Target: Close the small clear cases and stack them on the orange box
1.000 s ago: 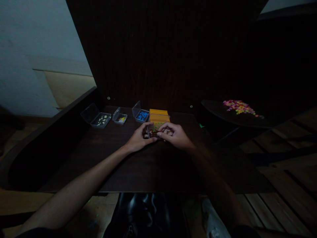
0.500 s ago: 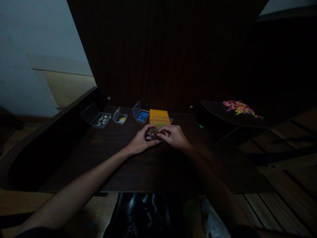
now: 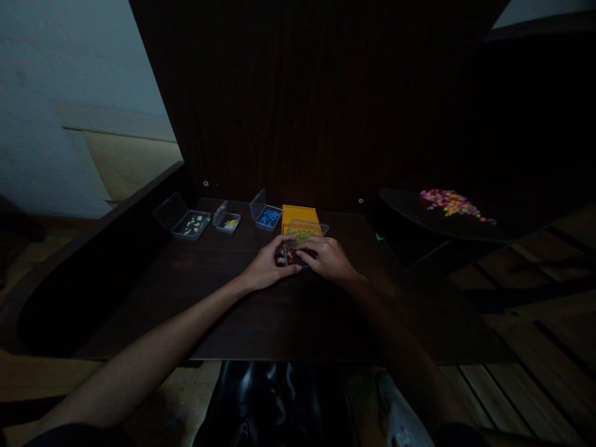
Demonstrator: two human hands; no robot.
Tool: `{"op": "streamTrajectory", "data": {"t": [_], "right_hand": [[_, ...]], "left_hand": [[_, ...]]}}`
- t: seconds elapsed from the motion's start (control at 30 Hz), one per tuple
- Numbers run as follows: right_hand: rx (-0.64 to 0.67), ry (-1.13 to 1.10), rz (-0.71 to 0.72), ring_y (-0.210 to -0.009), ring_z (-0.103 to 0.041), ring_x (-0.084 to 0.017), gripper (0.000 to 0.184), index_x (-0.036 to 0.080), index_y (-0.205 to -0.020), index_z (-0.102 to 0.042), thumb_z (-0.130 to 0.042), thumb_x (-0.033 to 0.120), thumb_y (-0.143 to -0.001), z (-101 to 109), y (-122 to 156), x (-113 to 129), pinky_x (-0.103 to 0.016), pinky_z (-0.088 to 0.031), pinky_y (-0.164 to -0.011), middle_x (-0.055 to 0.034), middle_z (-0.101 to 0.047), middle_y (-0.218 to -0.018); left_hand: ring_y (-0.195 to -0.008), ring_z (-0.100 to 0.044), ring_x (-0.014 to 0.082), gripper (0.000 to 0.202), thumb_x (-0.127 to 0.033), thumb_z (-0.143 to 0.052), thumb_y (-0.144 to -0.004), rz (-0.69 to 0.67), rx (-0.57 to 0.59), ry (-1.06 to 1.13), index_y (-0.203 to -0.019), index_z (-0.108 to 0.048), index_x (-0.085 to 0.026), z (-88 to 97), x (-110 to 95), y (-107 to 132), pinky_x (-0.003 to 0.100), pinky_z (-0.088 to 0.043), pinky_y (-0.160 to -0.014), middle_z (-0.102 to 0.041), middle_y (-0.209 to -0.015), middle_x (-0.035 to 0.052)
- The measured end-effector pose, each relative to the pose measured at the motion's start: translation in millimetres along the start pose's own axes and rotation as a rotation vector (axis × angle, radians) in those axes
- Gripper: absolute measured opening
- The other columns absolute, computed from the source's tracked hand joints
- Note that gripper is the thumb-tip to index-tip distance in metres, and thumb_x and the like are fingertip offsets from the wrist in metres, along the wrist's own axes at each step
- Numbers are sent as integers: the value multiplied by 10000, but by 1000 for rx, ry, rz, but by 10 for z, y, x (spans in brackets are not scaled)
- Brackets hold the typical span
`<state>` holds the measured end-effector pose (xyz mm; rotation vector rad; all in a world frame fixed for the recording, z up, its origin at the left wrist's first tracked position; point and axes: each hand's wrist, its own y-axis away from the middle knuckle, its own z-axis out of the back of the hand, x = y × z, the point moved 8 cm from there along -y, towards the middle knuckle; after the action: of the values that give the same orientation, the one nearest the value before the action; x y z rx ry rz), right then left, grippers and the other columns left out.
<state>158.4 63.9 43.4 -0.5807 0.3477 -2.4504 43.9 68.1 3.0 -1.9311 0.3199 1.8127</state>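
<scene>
Hands meet near the back of a dark wooden table (image 3: 218, 310), in dim light. The person's left hand (image 3: 266, 266) has its grip around the left side of a clear plastic box (image 3: 285, 256), thumb along the near edge and fingers on the far side. The box sits in front of a yellow-orange case (image 3: 298, 213) and holds small reddish-brown pieces (image 3: 292, 255). The right hand (image 3: 330, 257) lies over the box's right side with thumb and fingers bent close together; I cannot tell whether its grip has a piece. Small green pieces (image 3: 302, 235) show just beyond the hands, near a transparent lid (image 3: 325, 228). To the left stand three open clear boxes in a row: one with blue pieces (image 3: 269, 217), a smaller one with yellow and white pieces (image 3: 230, 223), and one with pale pieces (image 3: 194, 225). On a dark shelf (image 3: 405, 210) at right lies a multicoloured heap (image 3: 451, 204).
</scene>
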Motion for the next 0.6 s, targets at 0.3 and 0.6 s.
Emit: {"op": "streamTrajectory", "data": {"t": [0.3,0.6], "right_hand": [[24,117,-59,-864,-663,-205,183,224,-965,-747,-588,226,-876,28,12,-9,-319,-491,-763,-69,-740,-975],[21,131,-66,-853,-641,-199,177,221,-965,-742,-588,237,-879,28,9,-2,-309,-464,-741,-69,-726,-957]], "left_hand": [[-944,-663,195,638,-217,-797,-667,-7,3,-10,-1224,-485,-188,8,28,2,415,-539,-897,-646,-1069,70],[-949,-660,192,639,-212,-793,-666,-2,9,-18,-1226,-485,-184,-8,24,-3,409,-535,-897,-644,-1094,77]]}}
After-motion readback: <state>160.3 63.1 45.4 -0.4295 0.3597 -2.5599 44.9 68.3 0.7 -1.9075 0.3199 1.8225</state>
